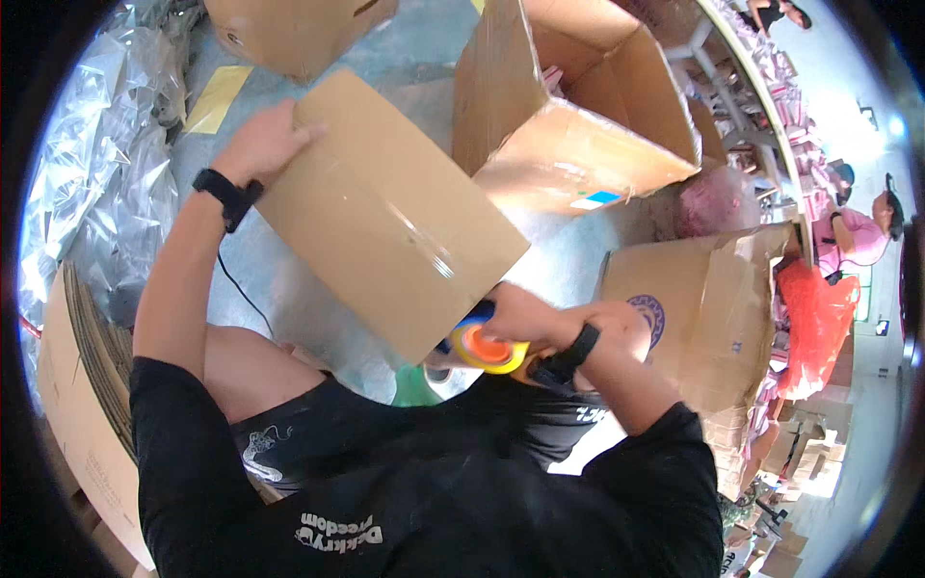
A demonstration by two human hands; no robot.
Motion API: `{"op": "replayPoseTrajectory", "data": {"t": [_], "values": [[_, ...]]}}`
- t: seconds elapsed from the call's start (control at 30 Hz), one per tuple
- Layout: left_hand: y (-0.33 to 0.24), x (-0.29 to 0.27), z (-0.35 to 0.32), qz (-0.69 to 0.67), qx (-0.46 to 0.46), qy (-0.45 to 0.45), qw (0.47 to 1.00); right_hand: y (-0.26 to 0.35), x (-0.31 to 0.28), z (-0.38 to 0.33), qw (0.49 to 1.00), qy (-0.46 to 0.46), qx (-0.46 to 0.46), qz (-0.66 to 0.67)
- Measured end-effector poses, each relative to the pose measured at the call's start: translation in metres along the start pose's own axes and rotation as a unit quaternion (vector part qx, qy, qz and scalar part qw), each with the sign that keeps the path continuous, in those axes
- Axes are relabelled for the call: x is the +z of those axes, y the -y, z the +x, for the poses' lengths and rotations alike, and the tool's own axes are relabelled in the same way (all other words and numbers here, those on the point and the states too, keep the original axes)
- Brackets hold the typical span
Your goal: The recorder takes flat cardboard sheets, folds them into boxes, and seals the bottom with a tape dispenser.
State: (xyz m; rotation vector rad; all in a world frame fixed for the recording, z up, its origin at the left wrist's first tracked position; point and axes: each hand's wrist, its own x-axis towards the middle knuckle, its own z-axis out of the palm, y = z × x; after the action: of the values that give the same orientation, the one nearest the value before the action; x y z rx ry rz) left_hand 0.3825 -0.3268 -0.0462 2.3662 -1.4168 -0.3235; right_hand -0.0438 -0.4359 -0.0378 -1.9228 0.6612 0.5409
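A brown cardboard box [385,212] is held tilted in front of me, a strip of clear tape shining along its middle. My left hand [265,140] grips its far left edge, thumb laid over the face. At the near right corner, my right hand [520,316] is closed around a tape dispenser [491,349] with a yellow and orange roll hub and a blue part. The dispenser sits against or just beside the box's edge; exact contact is hidden. Both wrists wear dark bands.
A large open carton [578,144] stands ahead to the right, another carton [694,328] at my right. Flattened cardboard [92,385] is stacked at left below crumpled clear plastic [106,144]. A closed box [299,34] lies ahead. Other people, including one in pink [860,236], are far right.
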Motion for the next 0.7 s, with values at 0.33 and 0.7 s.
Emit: {"op": "replayPoseTrajectory", "data": {"t": [0.33,0.7], "values": [[-0.007,-0.018,-0.008,0.185,-0.024,0.060,0.981,0.085,0.063,0.068,0.992,0.014,-0.123,0.014],[-0.091,0.005,-0.184,0.112,0.061,0.099,0.987,0.114,0.039,0.076,0.974,0.225,-0.034,0.020]]}}
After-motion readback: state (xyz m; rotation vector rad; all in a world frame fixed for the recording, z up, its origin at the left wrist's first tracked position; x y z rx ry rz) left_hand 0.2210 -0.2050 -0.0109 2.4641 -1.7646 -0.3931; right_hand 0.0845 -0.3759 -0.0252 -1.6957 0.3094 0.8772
